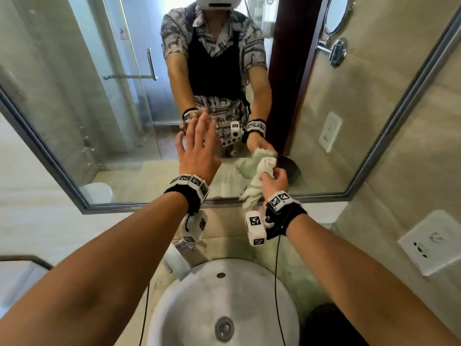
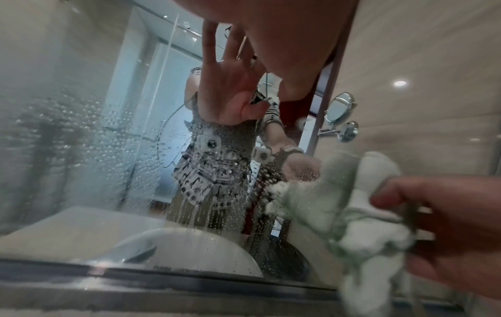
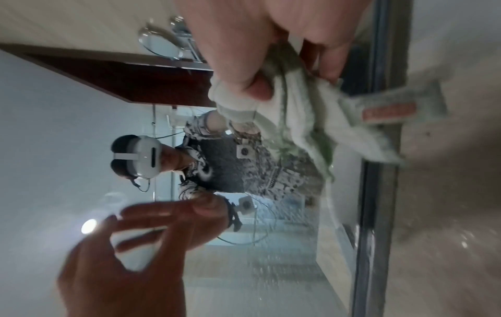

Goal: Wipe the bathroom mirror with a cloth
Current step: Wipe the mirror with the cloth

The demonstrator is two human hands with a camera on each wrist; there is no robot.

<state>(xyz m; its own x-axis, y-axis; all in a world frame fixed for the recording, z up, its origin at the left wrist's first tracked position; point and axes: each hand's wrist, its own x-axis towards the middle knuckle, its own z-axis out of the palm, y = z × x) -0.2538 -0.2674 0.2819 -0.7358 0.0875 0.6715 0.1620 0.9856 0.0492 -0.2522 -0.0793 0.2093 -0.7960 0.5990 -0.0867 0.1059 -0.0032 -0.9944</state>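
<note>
The big wall mirror [image 1: 104,101] in its grey frame fills the upper head view, and water drops [image 2: 113,141] speckle its lower glass. My right hand [image 1: 273,182] grips a bunched white and pale green cloth [image 1: 259,176] against the glass near the bottom edge. The cloth [image 3: 303,120] hangs from my curled fingers [image 3: 244,70], a red tag showing on it. My left hand [image 1: 199,143] is raised beside it with fingers straight and spread, at or close to the glass. Its reflection [image 2: 227,94] shows an open palm.
A round white basin [image 1: 224,303] sits below my arms with a tap [image 1: 182,248] behind it. Wall sockets [image 1: 429,245] are on the right wall. A dark round object [image 1: 331,323] stands right of the basin. Reflected are a glass shower door [image 1: 139,71] and a round shaving mirror [image 1: 336,16].
</note>
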